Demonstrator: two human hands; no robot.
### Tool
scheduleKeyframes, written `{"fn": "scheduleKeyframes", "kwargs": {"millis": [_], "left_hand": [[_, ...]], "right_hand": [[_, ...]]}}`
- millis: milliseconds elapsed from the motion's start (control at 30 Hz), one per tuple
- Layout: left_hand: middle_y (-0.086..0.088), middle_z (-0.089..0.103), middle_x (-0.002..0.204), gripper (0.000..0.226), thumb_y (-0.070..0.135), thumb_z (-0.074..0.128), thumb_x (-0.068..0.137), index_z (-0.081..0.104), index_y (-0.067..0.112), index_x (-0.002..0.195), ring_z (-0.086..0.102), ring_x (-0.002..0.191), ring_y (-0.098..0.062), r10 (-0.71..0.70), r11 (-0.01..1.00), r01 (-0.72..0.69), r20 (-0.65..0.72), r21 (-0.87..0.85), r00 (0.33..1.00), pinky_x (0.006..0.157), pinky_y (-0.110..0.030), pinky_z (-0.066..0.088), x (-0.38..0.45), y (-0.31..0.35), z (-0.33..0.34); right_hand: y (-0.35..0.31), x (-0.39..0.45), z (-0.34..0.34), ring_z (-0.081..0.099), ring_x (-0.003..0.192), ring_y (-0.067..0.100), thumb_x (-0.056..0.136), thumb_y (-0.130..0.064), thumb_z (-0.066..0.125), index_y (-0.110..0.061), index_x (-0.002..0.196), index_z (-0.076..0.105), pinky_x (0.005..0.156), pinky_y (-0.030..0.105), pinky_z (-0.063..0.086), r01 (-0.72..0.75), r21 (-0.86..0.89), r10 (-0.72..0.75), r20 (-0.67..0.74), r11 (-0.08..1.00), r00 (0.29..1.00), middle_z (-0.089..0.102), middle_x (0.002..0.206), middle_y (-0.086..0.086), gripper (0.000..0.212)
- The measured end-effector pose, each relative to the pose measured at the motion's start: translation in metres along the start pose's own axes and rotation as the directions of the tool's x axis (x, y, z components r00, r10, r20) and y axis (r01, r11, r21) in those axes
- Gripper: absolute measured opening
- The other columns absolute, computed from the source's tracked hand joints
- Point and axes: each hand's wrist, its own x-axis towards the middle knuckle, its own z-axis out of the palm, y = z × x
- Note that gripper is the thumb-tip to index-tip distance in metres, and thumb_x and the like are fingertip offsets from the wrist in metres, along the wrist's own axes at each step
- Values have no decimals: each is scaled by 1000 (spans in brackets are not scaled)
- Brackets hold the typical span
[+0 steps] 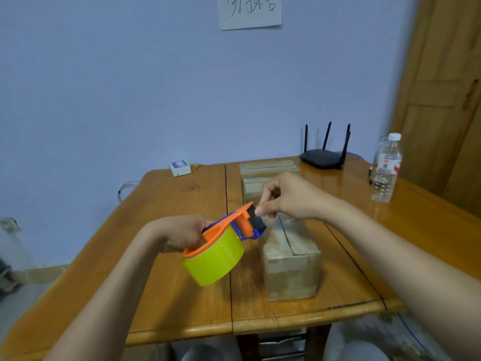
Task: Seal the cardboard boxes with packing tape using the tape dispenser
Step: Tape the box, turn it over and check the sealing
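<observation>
Tape dispenser point(229, 230): your left hand point(182, 234) grips it, raised over the table point(182, 204), blade end toward the box.
Right hand point(283, 196): pinches at the blade end, likely freeing the tape end.
Cardboard box point(291, 256): seam untaped, just below.

Tape dispenser point(223, 238) left of cardboard box point(291, 259).

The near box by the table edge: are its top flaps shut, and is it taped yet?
Flaps shut: the near box shows both flaps lying flat, meeting at a dark centre seam. Whether tape covers that seam, cannot tell.
</observation>
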Motion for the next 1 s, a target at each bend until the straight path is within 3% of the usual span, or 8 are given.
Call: {"fn": "scheduleKeyframes", "kwargs": {"millis": [200, 433, 600, 700, 800, 900, 1000], "left_hand": [[-6, 71, 83, 18, -4, 63, 91, 68, 12, 96, 67, 76, -18, -61, 998, 59, 43, 37, 997, 71, -32, 54, 2, -1, -9], [0, 72, 75, 28, -11, 61, 89, 69, 16, 86, 68, 66, -11, -104, 993, 104, -7, 50, 995, 60, -22, 52, -17, -8, -17], [-5, 73, 80, 22, -8, 62, 89, 70, 13, 93, 68, 73, -16, -118, 990, 118, -5, 72, 993, 65, -28, 54, -13, -5, -18], [-8, 74, 85, 19, 1, 66, 85, 71, 16, 95, 69, 77, -20, -133, 988, 131, 28, 78, 991, 72, -33, 53, -13, -3, -20], [-2, 76, 85, 18, 1, 68, 87, 70, 16, 96, 71, 77, -15, -138, 979, 137, -5, 149, 990, 70, -30, 54, -13, 1, -19], [3, 75, 83, 15, 6, 71, 86, 70, 18, 96, 70, 76, -13, -107, 954, 145, -153, 262, 982, 69, -26, 55, -14, 4, -21], [8, 74, 86, 16, 17, 77, 84, 70, 22, 98, 70, 82, -13, -106, 941, 174, -233, 292, 967, 74, -28, 55, -15, 10, -23]], "right_hand": [[13, -8, -1, 64, 60, 7, 80, -22, 85, -9, 75, 74, 59, 16, 47, -28, 29, 29, -40, 999, 999, 73, 67, 5, 17], [39, -24, -36, 67, 65, 19, 76, -24, 86, -8, 76, 75, 73, 33, 58, -53, 68, 67, -212, 996, 975, 73, 68, 5, 20], [45, -30, -37, 66, 63, 18, 77, -18, 86, 0, 77, 73, 69, 28, 56, -42, 118, 69, -238, 992, 969, 73, 69, 6, 22], [46, -35, -35, 66, 63, 19, 75, -18, 86, -1, 77, 73, 70, 32, 58, -51, 133, 83, -243, 990, 967, 73, 71, 8, 22], [44, -44, -33, 60, 55, 16, 77, -20, 85, 1, 80, 73, 60, 30, 55, -112, 192, 148, -188, 975, 971, 71, 67, 8, 24], [38, -53, -33, 49, 42, 14, 84, -29, 80, -7, 83, 77, 46, 27, 47, -215, 139, 228, -92, 967, 969, 62, 55, 7, 22], [31, -57, -36, 56, 44, 16, 86, -23, 76, -6, 95, 79, 40, 24, 47, -294, 237, 308, -23, 926, 951, 64, 57, 11, 19]]}}
